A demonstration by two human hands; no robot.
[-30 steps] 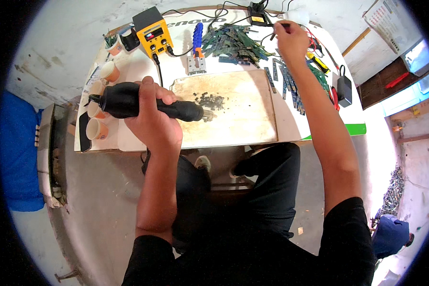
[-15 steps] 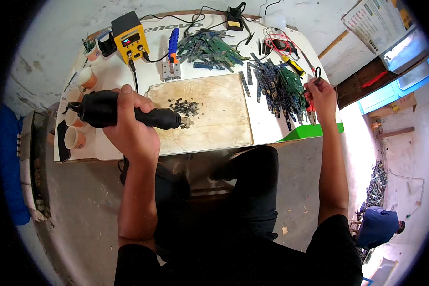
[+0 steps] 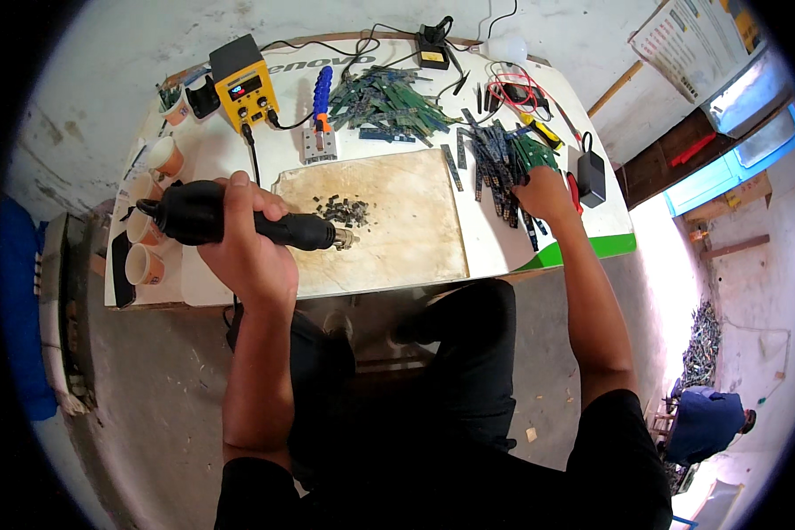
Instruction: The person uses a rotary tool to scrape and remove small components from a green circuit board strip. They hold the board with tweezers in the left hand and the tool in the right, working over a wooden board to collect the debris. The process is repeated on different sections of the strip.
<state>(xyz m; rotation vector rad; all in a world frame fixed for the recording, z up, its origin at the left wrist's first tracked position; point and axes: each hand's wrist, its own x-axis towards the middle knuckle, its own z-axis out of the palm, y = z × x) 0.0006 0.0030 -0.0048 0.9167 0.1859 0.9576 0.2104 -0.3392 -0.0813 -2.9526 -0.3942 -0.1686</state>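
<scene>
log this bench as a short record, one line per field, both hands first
left hand: wrapped around black handheld tool, nozzle pointing right
right hand: at the dark strips, grip hidden
tan board: bears small black chips
behind board: yellow station, green strips
table's left side: paper cups

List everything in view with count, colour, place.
Table: one, white, centre
Work board: one, tan, on table
Chips: many, dark, on work board
Heat gun: one, black, held at left
Circuit strips: two piles, green and dark, rear and right
Control box: one, mostly yellow, rear left
Segmented hose: one, blue, rear
Paper cups: five, orange, left edge
Adapter: one, black, right edge
Co-worker: one, blue top, lower right
Left hand: one, bare, gripping heat gun
Right hand: one, bare, at right pile
</scene>
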